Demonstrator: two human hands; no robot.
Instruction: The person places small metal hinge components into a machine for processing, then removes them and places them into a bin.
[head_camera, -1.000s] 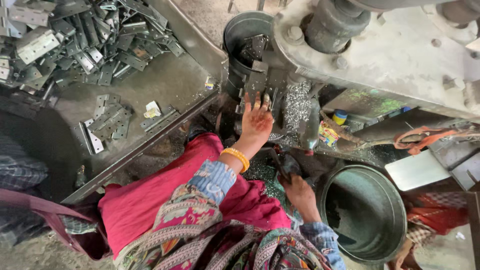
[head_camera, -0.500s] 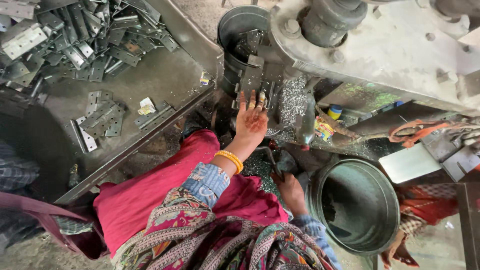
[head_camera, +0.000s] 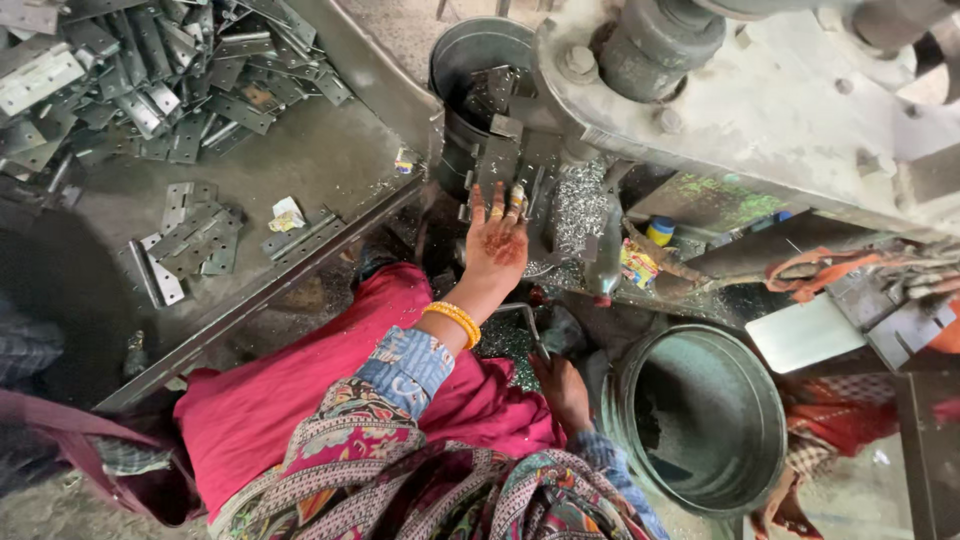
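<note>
Two hands; two buckets (head_camera: 700, 420); hinges uncountable, perhaps dozens.

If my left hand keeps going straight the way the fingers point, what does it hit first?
Probably the dark metal die block of the press: the left hand points up at it, fingertips already at its lower edge. Whether they touch is unclear from this view.

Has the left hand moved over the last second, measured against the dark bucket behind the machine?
Yes. The left hand has reached slightly further up toward the dark bucket, its fingertips now at the metal piece.
</note>
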